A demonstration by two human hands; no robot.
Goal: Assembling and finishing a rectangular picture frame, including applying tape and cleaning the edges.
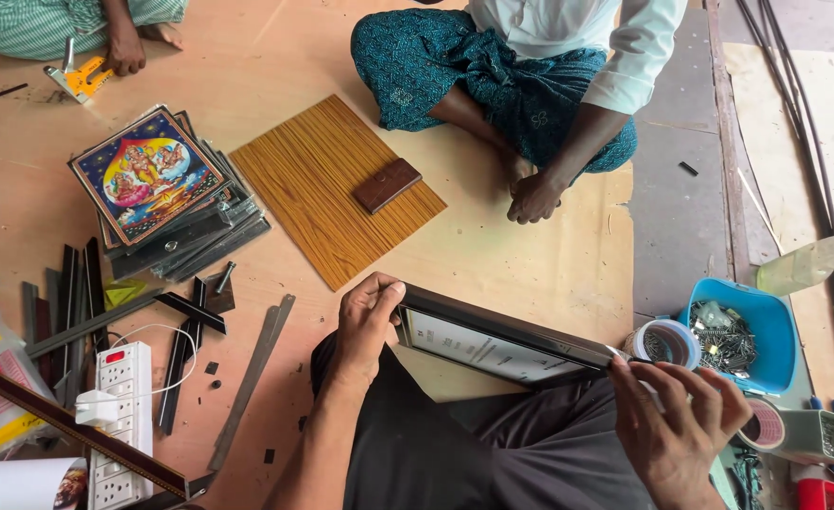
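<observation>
I hold a dark picture frame with a white printed sheet under glass, tilted over my lap. My left hand grips its left corner, thumb on the top edge. My right hand pinches the frame's right end, fingers spread, close to a roll of tape. My dark trousers lie under the frame.
A wood-grain board with a brown block lies ahead. A stack of framed pictures sits left, near dark moulding strips and a white power strip. A blue tub of metal bits stands right. Two people sit opposite; one hand rests on the floor.
</observation>
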